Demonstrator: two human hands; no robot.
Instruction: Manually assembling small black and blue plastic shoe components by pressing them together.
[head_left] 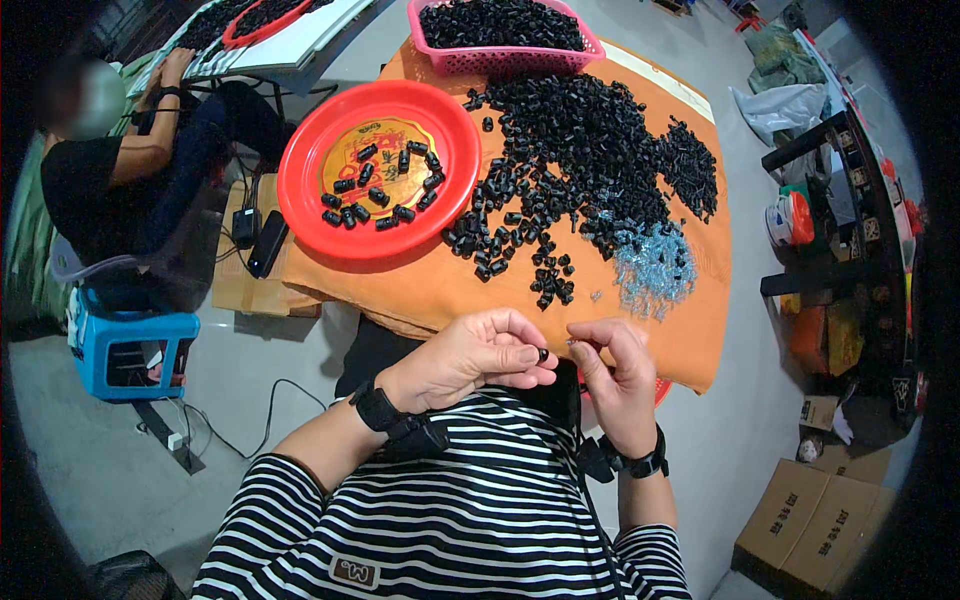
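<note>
My left hand is closed, pinching a small black cylindrical part between thumb and fingers. Just to its right, my right hand pinches a tiny pale piece, too small to make out clearly. Both hands are held close together at the near edge of a table with an orange cover. Beyond them lies a big heap of black plastic parts, with a pile of thin clear bluish pieces at its near right. A heap of small thin black pieces sits farther right.
A red round tray with several black cylinders stands left on the table. A pink basket full of black parts is at the far edge. Left, a person sits near a blue stool. Shelving and cardboard boxes stand right.
</note>
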